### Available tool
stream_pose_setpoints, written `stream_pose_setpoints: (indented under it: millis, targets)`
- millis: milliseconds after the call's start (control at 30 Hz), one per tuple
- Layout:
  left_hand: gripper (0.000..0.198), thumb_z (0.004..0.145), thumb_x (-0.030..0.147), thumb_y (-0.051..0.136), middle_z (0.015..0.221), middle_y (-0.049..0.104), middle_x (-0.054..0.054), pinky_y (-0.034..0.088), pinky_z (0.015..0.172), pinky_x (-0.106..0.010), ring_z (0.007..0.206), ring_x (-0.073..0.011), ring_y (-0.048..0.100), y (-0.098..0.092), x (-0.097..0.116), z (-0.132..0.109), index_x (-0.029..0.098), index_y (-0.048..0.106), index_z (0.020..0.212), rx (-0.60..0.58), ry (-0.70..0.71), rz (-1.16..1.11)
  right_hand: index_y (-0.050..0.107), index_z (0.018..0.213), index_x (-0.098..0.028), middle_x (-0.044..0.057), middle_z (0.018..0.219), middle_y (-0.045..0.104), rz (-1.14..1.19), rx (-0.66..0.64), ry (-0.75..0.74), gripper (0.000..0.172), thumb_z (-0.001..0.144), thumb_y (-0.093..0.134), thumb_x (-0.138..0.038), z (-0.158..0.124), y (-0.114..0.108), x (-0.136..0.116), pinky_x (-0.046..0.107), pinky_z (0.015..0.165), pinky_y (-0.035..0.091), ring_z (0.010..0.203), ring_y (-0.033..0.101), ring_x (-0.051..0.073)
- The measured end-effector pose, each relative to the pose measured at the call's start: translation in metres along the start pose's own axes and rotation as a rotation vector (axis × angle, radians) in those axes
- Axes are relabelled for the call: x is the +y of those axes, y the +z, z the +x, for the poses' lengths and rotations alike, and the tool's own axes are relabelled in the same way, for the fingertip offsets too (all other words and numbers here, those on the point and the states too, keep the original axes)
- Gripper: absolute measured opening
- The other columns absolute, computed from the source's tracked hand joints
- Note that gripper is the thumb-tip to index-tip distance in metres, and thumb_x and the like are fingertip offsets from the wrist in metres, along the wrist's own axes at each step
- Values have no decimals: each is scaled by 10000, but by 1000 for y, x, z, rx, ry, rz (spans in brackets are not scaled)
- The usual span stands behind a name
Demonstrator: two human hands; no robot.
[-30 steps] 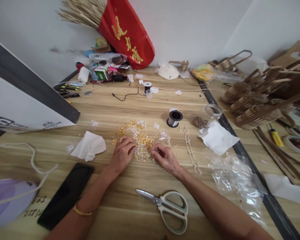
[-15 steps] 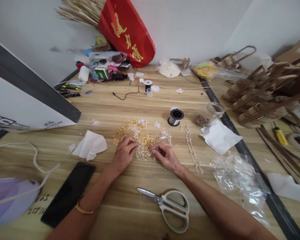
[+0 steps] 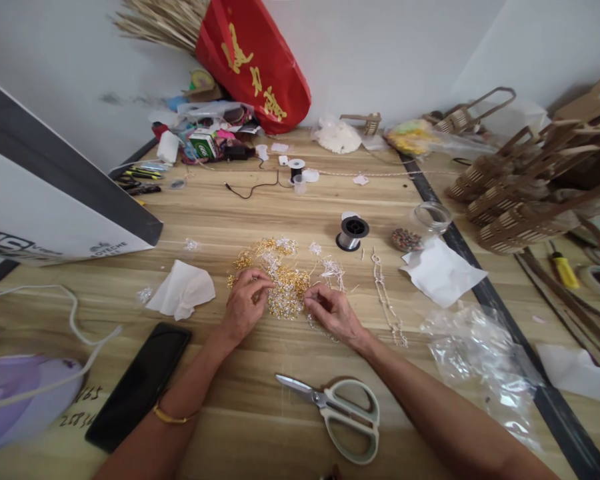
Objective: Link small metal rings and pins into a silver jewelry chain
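A heap of small gold and silver beads [image 3: 287, 293] lies on the wooden table between my hands. At its left edge my left hand [image 3: 245, 300] has thumb and forefinger pinched together; whatever they grip is too small to make out. My right hand [image 3: 333, 312] pinches at the heap's right side, and the thing in its fingertips is likewise too fine to name. A thin beaded chain [image 3: 323, 328] trails from under the right hand. Farther right lies another silver chain [image 3: 387, 300]. White strands [image 3: 333, 272] rest just beyond my right hand.
Scissors [image 3: 335, 413] with pale handles lie in front of me. A wire spool [image 3: 352, 233] stands beyond the heap, and a glass jar [image 3: 430, 223] is to its right. A phone [image 3: 140, 387] lies left, plastic bags [image 3: 480, 360] right. Small woven baskets [image 3: 520, 193] stand far right.
My left hand has shifted slightly left and up, its fingertips drawing a little away from the beads. The right hand stays almost in place, still pinched.
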State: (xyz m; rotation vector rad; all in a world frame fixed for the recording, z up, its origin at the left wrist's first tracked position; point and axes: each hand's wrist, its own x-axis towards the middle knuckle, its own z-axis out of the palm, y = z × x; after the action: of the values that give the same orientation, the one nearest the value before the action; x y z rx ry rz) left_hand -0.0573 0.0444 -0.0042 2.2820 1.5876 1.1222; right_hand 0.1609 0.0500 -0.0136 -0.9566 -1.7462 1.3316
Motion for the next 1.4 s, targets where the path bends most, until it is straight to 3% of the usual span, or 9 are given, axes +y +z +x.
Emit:
stream_pose_setpoints:
  millis: [200,400,700,1267,1400]
  targets:
    - [245,802,117,552,950,571,-67,440,899,-402,981,-213,516,4,-3,-4,196,679,996,-92,10,36,556,826,-158,-17,628,499,-8,7,-2,182,866,520,-332,1,0,0,198,489,338,529,427,86]
    - [152,803,154,578,979,553,-77,434,921,-405,1054,-230,478,6,-1,-6,201,702,878,-159,50,43,553,822,-160,-23,621,493,-1,-1,-1,174,871,516,-323,1,1,-1,195,487,334,519,419,82]
    - [85,781,134,575,874,584,-52,428,909,-395,970,-211,528,2,-1,-2,175,645,756,-80,-54,-3,559,831,-156,-26,602,487,-6,4,6,207,870,518,-355,0,1,-1,195,483,337,518,423,84]
    - [88,796,164,588,840,590,-45,428,870,-390,896,-204,553,0,-6,-2,175,676,801,-50,-124,5,553,822,-152,-26,598,475,-2,-14,11,183,874,505,-321,0,0,-1,199,478,319,516,402,83]
    - [143,802,156,581,869,581,-51,419,881,-397,898,-201,539,2,-8,-3,169,689,895,-75,-125,32,552,818,-155,-33,593,471,-1,-9,9,180,871,513,-321,0,0,-1,201,487,319,511,399,80]
